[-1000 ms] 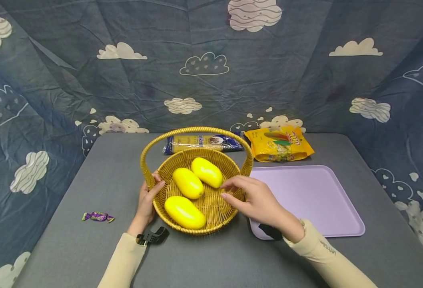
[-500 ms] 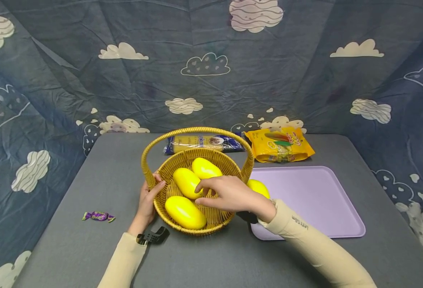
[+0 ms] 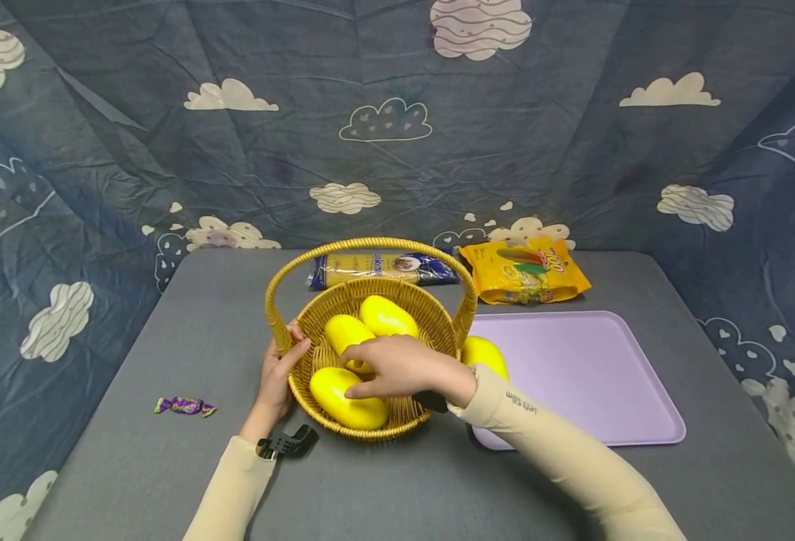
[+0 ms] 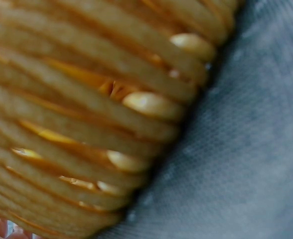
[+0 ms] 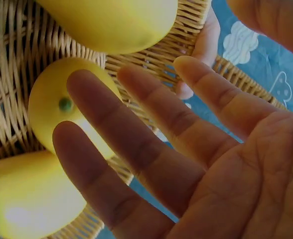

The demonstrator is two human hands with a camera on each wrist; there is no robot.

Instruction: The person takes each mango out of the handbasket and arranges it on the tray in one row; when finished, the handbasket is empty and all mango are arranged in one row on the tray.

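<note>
Your left hand [image 3: 279,376] grips the basket [image 3: 397,287], likely to steady it; above its yellow fruits [image 3: 343,398], your right hand [image 3: 404,364] stretches loose fingers [image 5: 131,134].

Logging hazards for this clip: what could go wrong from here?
The right hand has its fingers spread rather than wrapped, so the glossy front yellow fruit might slip during a lift. The arched basket handle could get bumped on the way out. Another yellow fruit, at the left edge of the lilac tray, sits close to the right sleeve and might get nudged.
</note>
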